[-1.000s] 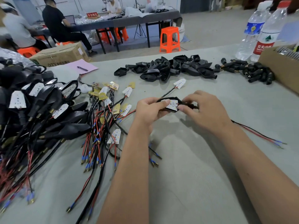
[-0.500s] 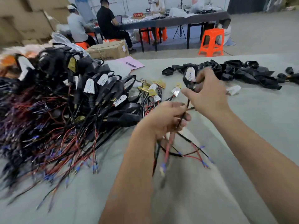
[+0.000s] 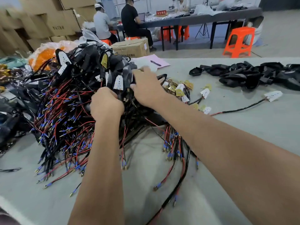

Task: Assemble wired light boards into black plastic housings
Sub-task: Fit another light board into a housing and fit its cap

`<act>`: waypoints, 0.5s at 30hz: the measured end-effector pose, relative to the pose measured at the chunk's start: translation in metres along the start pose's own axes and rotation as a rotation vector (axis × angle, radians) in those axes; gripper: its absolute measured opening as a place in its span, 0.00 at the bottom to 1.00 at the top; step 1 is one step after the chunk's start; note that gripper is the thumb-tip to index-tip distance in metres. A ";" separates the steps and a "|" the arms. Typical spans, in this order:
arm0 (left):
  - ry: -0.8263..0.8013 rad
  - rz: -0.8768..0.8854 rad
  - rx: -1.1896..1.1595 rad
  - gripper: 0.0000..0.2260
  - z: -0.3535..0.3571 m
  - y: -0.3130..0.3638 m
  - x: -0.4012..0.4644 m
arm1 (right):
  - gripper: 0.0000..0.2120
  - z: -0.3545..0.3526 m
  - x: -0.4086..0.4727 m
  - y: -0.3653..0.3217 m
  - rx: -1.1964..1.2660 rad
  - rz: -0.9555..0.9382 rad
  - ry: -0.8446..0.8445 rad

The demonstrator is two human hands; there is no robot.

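Observation:
A big pile of assembled units (image 3: 69, 95), black housings with white light boards and red and black wires, covers the table's left. At the pile's right edge my right hand (image 3: 146, 86) grips a black housing holding a white light board (image 3: 118, 82). Just below it, my left hand (image 3: 106, 104) is curled round that unit's wires. Loose wired light boards (image 3: 180, 90), white and yellow, lie to the right of my hands. One more wired board (image 3: 273, 95) lies alone further right. Empty black housings (image 3: 243, 75) are heaped at the far right.
The grey table (image 3: 243, 119) has a pink paper with a pen (image 3: 155, 62) at its far edge. Behind it stand a cardboard box (image 3: 131, 47) and an orange stool (image 3: 238, 43). People sit at a far table, and stacked cartons fill the back left.
My hands carried the assembled housing with its board from the table's middle leftward to the big pile. My left hand moved from the housing down onto its wires. The view swung left.

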State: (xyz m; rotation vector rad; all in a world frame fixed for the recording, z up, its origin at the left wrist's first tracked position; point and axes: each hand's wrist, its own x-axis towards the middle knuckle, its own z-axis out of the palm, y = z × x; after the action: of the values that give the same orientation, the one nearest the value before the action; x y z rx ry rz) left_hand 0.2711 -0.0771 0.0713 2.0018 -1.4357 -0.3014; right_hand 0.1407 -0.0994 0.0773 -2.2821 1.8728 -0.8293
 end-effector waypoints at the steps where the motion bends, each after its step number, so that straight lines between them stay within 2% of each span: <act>1: 0.041 -0.036 -0.013 0.12 0.001 -0.002 0.004 | 0.23 0.005 -0.003 -0.002 -0.180 -0.095 -0.009; 4: 0.060 -0.021 -0.069 0.10 0.012 -0.001 0.003 | 0.26 0.022 -0.007 -0.003 -0.366 -0.217 -0.189; 7: 0.062 0.021 -0.158 0.04 0.026 0.005 -0.001 | 0.26 0.025 -0.005 -0.002 -0.285 -0.215 -0.311; 9: 0.075 0.000 -0.216 0.07 0.033 0.007 0.000 | 0.23 0.016 -0.010 0.002 -0.052 -0.207 -0.225; 10: 0.070 -0.005 -0.214 0.09 0.036 0.008 -0.001 | 0.21 0.013 -0.017 0.007 0.056 -0.172 -0.101; 12: 0.043 0.015 -0.171 0.09 0.041 0.011 -0.001 | 0.12 0.010 -0.038 0.017 0.057 -0.018 0.194; 13: 0.037 0.023 -0.143 0.06 0.043 0.012 -0.001 | 0.10 0.011 -0.050 0.022 0.011 0.075 0.227; 15: 0.045 0.023 -0.093 0.05 0.043 0.016 0.000 | 0.15 0.013 -0.070 0.028 -0.032 0.192 0.061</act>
State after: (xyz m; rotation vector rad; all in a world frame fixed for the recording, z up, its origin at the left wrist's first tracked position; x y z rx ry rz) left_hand 0.2365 -0.0963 0.0481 1.9045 -1.3906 -0.3059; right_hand 0.1140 -0.0444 0.0308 -2.0736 2.1049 -0.8555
